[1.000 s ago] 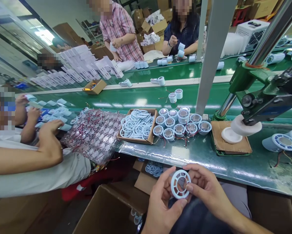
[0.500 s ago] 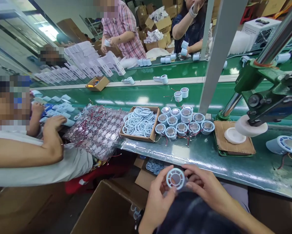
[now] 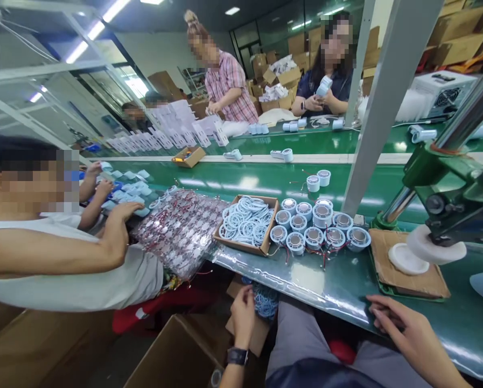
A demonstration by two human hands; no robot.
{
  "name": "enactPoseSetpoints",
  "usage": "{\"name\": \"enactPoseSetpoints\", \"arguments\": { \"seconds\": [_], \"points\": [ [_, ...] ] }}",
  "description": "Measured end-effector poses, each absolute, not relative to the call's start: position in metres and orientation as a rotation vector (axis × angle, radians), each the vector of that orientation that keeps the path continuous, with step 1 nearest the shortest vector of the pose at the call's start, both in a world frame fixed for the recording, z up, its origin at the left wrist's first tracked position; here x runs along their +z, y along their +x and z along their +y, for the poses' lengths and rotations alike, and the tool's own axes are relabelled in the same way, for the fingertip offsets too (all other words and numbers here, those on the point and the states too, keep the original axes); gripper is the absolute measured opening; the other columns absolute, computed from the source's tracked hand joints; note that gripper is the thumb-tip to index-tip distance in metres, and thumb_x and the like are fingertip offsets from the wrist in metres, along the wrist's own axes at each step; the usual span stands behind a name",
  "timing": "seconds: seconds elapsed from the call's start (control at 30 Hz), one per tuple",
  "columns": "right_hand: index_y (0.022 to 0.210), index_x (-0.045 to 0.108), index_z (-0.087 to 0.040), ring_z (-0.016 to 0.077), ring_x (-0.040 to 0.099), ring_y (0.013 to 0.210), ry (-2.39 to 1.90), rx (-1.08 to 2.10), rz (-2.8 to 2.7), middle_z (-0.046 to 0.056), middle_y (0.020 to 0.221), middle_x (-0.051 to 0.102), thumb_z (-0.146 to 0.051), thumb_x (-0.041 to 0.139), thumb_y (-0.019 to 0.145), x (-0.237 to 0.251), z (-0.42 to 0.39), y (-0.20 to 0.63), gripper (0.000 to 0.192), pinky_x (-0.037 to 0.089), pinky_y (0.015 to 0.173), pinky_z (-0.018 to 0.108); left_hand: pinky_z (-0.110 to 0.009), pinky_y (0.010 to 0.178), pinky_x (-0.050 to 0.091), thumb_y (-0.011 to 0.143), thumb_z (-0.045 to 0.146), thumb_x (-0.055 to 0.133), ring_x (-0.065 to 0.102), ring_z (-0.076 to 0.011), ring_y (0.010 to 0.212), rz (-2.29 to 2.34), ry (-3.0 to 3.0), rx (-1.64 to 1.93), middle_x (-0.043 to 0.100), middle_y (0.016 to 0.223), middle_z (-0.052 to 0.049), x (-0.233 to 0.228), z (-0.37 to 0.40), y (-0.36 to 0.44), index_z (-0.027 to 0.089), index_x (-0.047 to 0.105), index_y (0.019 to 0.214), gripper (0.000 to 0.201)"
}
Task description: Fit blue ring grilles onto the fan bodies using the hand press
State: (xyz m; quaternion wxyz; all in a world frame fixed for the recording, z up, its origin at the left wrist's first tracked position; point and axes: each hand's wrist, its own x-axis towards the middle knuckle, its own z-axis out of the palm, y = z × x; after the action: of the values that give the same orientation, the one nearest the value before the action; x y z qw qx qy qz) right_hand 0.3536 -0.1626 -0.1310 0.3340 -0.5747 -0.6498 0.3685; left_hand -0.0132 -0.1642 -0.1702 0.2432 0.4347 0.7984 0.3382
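My left hand [image 3: 243, 311], with a dark band on its wrist, hovers by a small carton of light-blue rings [image 3: 265, 302] below the bench edge. Its fingers are curled together, and nothing shows in them. My right hand [image 3: 397, 323] is at the bench's front edge, fingers stretched and slightly apart, holding nothing. In the big open carton [image 3: 172, 350] at lower left, a round light-blue part [image 3: 216, 377] is partly visible. Several light-blue round housings with wires [image 3: 314, 237] stand grouped on the bench, beside a cardboard tray of light-blue rings [image 3: 247, 221].
A green lever press [image 3: 431, 202] with a white pad [image 3: 408, 258] stands at right. A grey post [image 3: 386, 108] rises behind the bench. Wired parts in a plastic sheet [image 3: 180, 226] lie left, near a co-worker's arm [image 3: 104, 242]. Two people stand across the green conveyor [image 3: 245, 180].
The light-blue round housing has left my hands. My left hand moved left and down toward the cartons; my right moved right to the bench edge. The view has tilted up.
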Motion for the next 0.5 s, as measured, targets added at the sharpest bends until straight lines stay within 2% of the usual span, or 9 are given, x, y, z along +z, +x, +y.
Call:
{"name": "enactPoseSetpoints", "arguments": {
  "seconds": [0.03, 0.1, 0.17, 0.23, 0.27, 0.37, 0.5],
  "points": [
    [0.104, 0.076, -0.019, 0.0194, 0.072, 0.061, -1.504, 0.97, -1.692, 0.009, 0.081, 0.077, -0.049, 0.06, 0.088, -0.134, -0.16, 0.353, 0.037, 0.061, 0.059, 0.027, -0.035, 0.07, 0.058, 0.102, 0.027, 0.045, 0.067, -0.0181, 0.068, 2.197, 1.284, 0.976, 0.068, 0.077, -0.005, -0.152, -0.155, -0.018, 0.012, 0.066, 0.1, 0.026],
    [0.102, 0.076, -0.019, 0.0186, 0.07, 0.059, -1.496, 0.955, -1.721, 0.007, 0.077, 0.076, -0.049, 0.06, 0.088, -0.134, -0.15, 0.345, 0.037, 0.059, 0.057, 0.026, -0.037, 0.082, 0.058, 0.103, 0.025, 0.037, 0.07, -0.0208, 0.081, 2.192, 1.503, 1.045, 0.072, 0.086, -0.009, -0.113, -0.124, -0.026, 0.012, 0.066, 0.109, 0.032],
    [0.1, 0.076, -0.019, 0.0185, 0.068, 0.06, -1.474, 0.895, -1.759, 0.006, 0.073, 0.074, -0.047, 0.059, 0.089, -0.128, -0.139, 0.33, 0.035, 0.058, 0.059, 0.027, -0.038, 0.095, 0.054, 0.102, 0.025, 0.042, 0.069, -0.0218, 0.1, 2.16, 1.728, 1.024, 0.072, 0.107, -0.011, -0.077, -0.075, -0.032, 0.014, 0.066, 0.114, 0.029],
    [0.098, 0.076, -0.018, 0.0189, 0.067, 0.06, -1.459, 0.849, -1.789, 0.007, 0.071, 0.073, -0.045, 0.056, 0.089, -0.12, -0.131, 0.314, 0.035, 0.058, 0.063, 0.029, -0.04, 0.101, 0.052, 0.101, 0.024, 0.051, 0.065, -0.0226, 0.113, 2.122, 1.928, 0.926, 0.07, 0.119, -0.01, -0.049, -0.02, -0.034, 0.016, 0.066, 0.118, 0.024],
    [0.098, 0.076, -0.018, 0.0193, 0.067, 0.06, -1.454, 0.833, -1.792, 0.007, 0.071, 0.074, -0.044, 0.055, 0.09, -0.118, -0.13, 0.309, 0.035, 0.058, 0.065, 0.03, -0.043, 0.1, 0.052, 0.099, 0.027, 0.056, 0.064, -0.0234, 0.113, 2.109, 2.011, 0.859, 0.068, 0.121, -0.009, -0.04, 0.006, -0.033, 0.017, 0.065, 0.119, 0.024],
    [0.095, 0.077, -0.018, 0.0205, 0.068, 0.06, -1.442, 0.807, -1.751, 0.008, 0.073, 0.074, -0.043, 0.053, 0.09, -0.117, -0.137, 0.306, 0.035, 0.057, 0.063, 0.031, -0.044, 0.095, 0.055, 0.1, 0.036, 0.058, 0.066, -0.0224, 0.108, 2.061, 2.212, 0.636, 0.062, 0.128, -0.01, -0.024, 0.06, -0.026, 0.014, 0.061, 0.125, 0.033],
    [0.092, 0.078, -0.021, 0.0209, 0.069, 0.06, -1.47, 0.761, -1.651, 0.007, 0.073, 0.075, -0.044, 0.057, 0.09, -0.126, -0.171, 0.342, 0.032, 0.058, 0.059, 0.03, -0.046, 0.089, 0.058, 0.095, 0.033, 0.066, 0.067, -0.0243, 0.106, 1.994, 2.385, 0.366, 0.065, 0.124, -0.01, -0.023, 0.078, -0.025, 0.017, 0.062, 0.123, 0.033]
  ]
}}
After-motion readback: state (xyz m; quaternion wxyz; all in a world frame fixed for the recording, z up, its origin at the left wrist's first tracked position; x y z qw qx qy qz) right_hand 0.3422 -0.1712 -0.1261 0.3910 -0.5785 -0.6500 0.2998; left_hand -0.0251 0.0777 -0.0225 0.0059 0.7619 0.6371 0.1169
